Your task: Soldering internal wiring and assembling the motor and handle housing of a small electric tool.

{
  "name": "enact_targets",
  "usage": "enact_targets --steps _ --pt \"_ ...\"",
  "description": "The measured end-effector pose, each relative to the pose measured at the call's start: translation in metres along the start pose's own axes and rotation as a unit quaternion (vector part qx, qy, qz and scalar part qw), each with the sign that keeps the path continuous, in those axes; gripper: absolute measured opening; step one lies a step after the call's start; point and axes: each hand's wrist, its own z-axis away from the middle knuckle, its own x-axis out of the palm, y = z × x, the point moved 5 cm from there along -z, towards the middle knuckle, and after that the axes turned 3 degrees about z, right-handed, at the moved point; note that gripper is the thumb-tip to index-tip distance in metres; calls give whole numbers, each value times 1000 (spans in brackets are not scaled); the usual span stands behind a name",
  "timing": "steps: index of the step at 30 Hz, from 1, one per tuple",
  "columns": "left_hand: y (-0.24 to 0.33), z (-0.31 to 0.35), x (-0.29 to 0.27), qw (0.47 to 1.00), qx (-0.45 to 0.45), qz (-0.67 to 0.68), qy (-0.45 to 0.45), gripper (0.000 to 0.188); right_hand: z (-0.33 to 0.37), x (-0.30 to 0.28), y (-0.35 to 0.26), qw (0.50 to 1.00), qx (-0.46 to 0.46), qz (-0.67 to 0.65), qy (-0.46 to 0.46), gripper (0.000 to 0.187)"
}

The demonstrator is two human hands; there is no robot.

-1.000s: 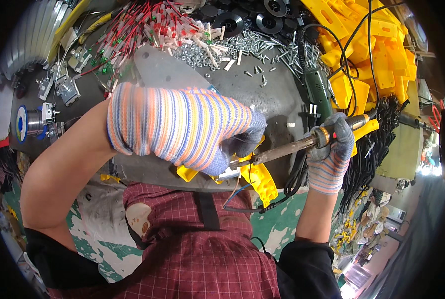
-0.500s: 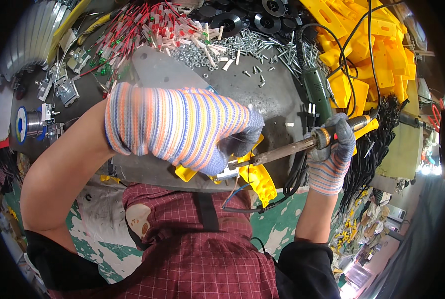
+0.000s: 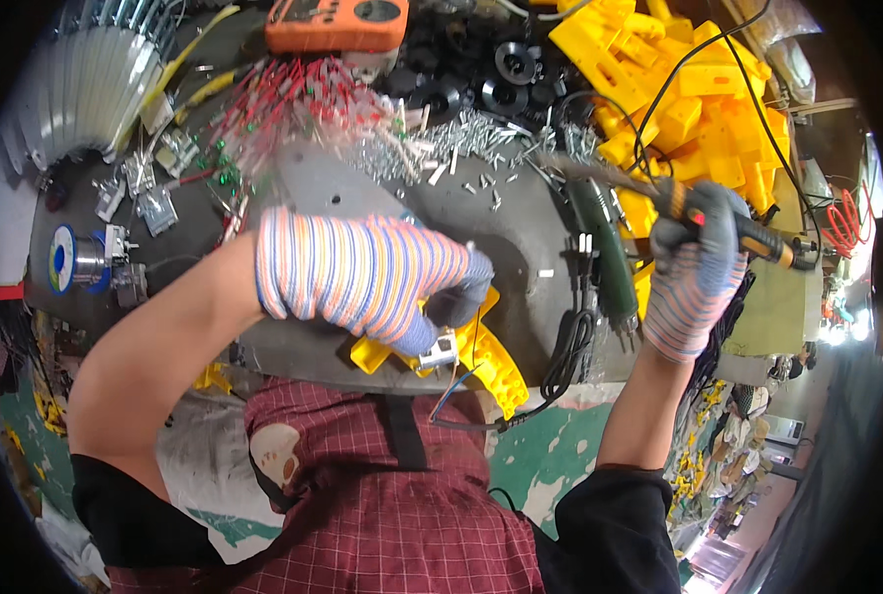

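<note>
Yellow plastic makes up the curved housing (image 3: 501, 374) at the lower middle of the frame, lying near the front edge of the dark work table (image 3: 283, 346), with a small metal-cased part (image 3: 440, 349) set against it, brownish and blue wires (image 3: 449, 393) beside that part and a black cable trailing below. The left hand (image 3: 387, 277), in a striped knit glove with grey fingers, arches over the housing; its thumb lies against the metal-cased part, its fingers are curled, and I cannot tell how firmly they clamp or on which piece. The right hand (image 3: 701, 252), gloved alike, is wrapped tight around the handle of a soldering iron (image 3: 763, 241) in the right of the frame, well apart from the left; the shaft points toward the upper middle and is blurred, so I cannot tell whether its tip touches anything. My judgement is that a soldering step on the wired part is in hand, at a moment with the iron held off the joint. The next move calls for keeping the left hand steady while the joint is checked; if more solder is needed, the solder spool (image 3: 87, 259) sits at the far left. Any swing of the hot shaft needs to clear the green tool (image 3: 600, 247) and the yellow pile (image 3: 699, 89) at upper right.
</note>
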Motion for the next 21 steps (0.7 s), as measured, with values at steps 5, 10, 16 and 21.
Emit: enact_targets --steps 5,10,16,21 --pt "0 5 2 1000 4 6 4 26 -14 70 -10 959 -240 114 -103 28" --pt "-5 11 1 990 77 45 113 27 -52 136 17 920 -322 152 -162 28" --pt "-33 45 -29 896 82 162 406 33 -92 174 46 808 -435 355 -177 31" --pt "-17 68 -6 777 137 -228 571 37 -74 170 45 774 -448 408 -184 30"
